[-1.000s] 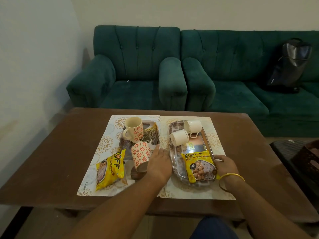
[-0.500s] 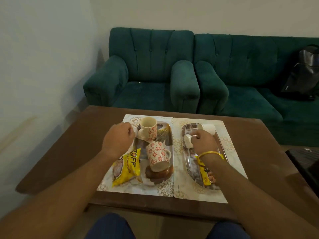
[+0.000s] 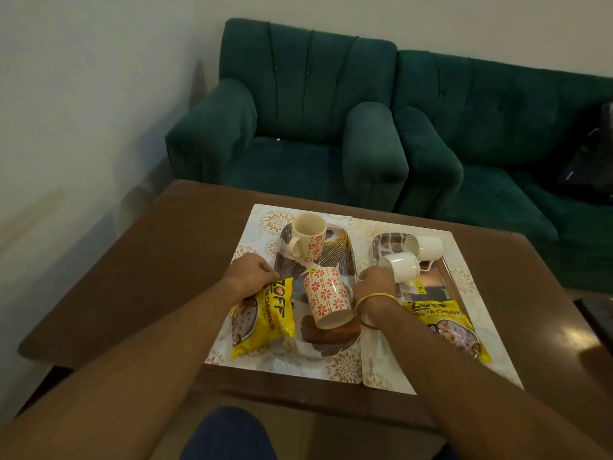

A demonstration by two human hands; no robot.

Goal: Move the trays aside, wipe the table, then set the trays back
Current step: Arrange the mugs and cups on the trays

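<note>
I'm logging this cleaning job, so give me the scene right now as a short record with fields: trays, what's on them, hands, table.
left tray: on a placemat, holds two patterned mugs, one upright, one tipped over
yellow snack packet: lies across the left tray's near left edge
right tray: on its own placemat, holds two white cups lying on their sides and a second yellow packet
left hand: gripping the left tray's left edge
right hand: at the left tray's right edge
table: brown, not yet wiped

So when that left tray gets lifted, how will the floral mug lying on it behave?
The floral mug lies on its side on the left tray, so it will probably roll if that tilts. Its handle may check the roll. It looks ceramic, so likely breakable if it slides off.
</note>
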